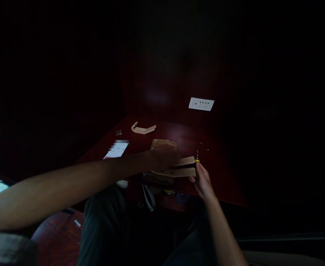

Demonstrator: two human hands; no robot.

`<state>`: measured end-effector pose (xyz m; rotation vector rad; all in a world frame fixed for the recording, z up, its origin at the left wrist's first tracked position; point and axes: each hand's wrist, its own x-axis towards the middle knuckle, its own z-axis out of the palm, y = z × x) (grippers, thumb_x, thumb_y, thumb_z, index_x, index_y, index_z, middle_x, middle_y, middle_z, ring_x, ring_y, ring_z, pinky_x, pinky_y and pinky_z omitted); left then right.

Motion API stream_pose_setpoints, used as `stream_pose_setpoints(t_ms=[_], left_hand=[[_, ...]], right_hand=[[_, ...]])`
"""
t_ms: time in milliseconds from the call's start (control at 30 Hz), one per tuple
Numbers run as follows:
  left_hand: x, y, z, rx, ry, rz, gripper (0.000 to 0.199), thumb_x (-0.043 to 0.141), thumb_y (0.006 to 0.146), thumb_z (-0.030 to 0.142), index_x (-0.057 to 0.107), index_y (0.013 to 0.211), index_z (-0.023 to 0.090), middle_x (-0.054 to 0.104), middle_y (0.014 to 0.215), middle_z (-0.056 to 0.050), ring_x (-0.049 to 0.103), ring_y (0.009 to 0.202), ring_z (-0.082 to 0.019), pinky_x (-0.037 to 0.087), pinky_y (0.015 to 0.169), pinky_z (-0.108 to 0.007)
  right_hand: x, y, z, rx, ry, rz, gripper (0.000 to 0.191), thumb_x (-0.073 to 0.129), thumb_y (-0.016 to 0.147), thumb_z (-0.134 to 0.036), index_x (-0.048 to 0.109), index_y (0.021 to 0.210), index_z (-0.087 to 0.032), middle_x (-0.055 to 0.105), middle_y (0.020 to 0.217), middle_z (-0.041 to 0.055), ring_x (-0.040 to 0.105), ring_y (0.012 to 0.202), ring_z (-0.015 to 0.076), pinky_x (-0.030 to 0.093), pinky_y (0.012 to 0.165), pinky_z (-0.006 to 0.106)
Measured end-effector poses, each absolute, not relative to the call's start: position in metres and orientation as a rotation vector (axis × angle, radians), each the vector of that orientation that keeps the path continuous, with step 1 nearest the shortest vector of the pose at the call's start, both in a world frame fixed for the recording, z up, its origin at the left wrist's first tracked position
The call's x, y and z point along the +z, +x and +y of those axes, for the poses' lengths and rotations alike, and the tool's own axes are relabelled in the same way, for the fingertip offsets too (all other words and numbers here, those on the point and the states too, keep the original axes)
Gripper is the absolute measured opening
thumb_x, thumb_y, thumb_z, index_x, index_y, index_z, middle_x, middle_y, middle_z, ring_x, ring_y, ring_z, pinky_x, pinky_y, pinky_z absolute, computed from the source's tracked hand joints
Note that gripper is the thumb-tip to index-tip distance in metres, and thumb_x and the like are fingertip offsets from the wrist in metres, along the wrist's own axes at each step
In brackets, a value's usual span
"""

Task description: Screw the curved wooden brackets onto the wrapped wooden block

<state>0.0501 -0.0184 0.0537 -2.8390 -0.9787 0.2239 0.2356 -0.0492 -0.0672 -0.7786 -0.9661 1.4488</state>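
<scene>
My left hand (166,157) is closed over a light curved wooden piece (179,172) with small dark holes; its fingers are dim and partly hidden. Two flat wooden arms stick out from under it to the right. Beneath lies a brown block (163,142), perhaps wrapped; its kind is unclear. My right hand (203,180) is wrapped round a small screwdriver (197,160) with a yellow collar, its metal shaft pointing up and away. That hand is right at the wooden arms' ends, and its fingertips seem to touch the lower one.
On the dark red table (220,177) lie another curved wooden piece (144,130), several small screws (118,132), a phone (116,149) with a lit screen and tiny white bits. A socket plate (201,104) is on the back wall. A grey strap (149,198) hangs below the front edge.
</scene>
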Motion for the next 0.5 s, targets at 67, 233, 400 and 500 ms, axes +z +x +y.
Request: stream_pose_setpoints(t_ms=[67,233,400,500], left_hand=[[0.055,0.049,-0.02,0.22,-2.815,-0.979,0.016,0.054,0.082,0.014,0.067,0.09,0.011,0.066,0.093,-0.016,0.061,0.087,-0.027,0.044,0.07,-0.034],[0.058,0.046,-0.024,0.231,-2.786,-1.044,0.016,0.054,0.083,0.016,0.066,0.093,0.011,0.066,0.094,-0.013,0.061,0.086,-0.023,0.044,0.073,-0.031],[0.053,0.047,-0.023,0.198,-2.797,-1.033,0.017,0.051,0.085,0.015,0.067,0.091,0.011,0.068,0.091,-0.012,0.062,0.084,-0.023,0.044,0.071,-0.032],[0.048,0.047,-0.023,0.169,-2.792,-1.055,0.018,0.051,0.085,0.016,0.066,0.094,0.011,0.067,0.095,-0.013,0.062,0.085,-0.025,0.044,0.069,-0.032]], right_hand=[[-0.066,0.235,-0.05,1.45,-0.783,-0.962,0.028,0.059,0.084,-0.046,0.056,0.081,-0.019,0.036,0.057,-0.0063,0.027,0.045,0.0054,0.026,0.042,0.019],[-0.063,0.235,-0.051,1.441,-0.809,-0.955,0.033,0.057,0.082,-0.052,0.054,0.079,-0.02,0.037,0.055,-0.006,0.029,0.044,0.0061,0.028,0.042,0.02],[-0.063,0.234,-0.051,1.436,-0.816,-0.966,0.035,0.053,0.084,-0.054,0.054,0.077,-0.02,0.035,0.052,-0.0061,0.028,0.043,0.007,0.029,0.042,0.021],[-0.063,0.234,-0.051,1.422,-0.84,-0.966,0.036,0.054,0.083,-0.056,0.053,0.076,-0.02,0.035,0.052,-0.0062,0.028,0.043,0.0074,0.029,0.041,0.021]])
